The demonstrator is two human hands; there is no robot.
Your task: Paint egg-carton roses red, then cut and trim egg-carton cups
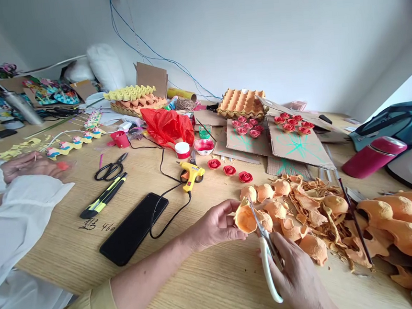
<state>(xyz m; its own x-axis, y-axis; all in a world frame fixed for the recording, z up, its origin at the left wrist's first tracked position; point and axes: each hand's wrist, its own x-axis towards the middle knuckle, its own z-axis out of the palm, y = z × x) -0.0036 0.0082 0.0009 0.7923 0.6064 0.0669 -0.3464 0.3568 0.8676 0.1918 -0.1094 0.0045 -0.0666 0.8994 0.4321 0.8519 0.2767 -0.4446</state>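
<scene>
My left hand [217, 224] pinches an orange egg-carton cup [245, 218] just above the wooden table [203, 289]. My right hand [299, 276] grips white-handled scissors [267, 252], whose blades reach up into the cup's rim. A pile of cut orange cups and scraps [305, 213] lies just behind both hands. Three red paper roses [229, 169] sit farther back on the table.
A black phone [135, 228], yellow glue gun [191, 172] with cord, utility knife [103, 196] and black scissors [111, 168] lie to the left. Another person's hand and white sleeve [21, 190] rest at far left. Egg trays [241, 103], cardboard with roses [295, 142], a red bag [167, 126] and a pink bottle [374, 155] stand behind.
</scene>
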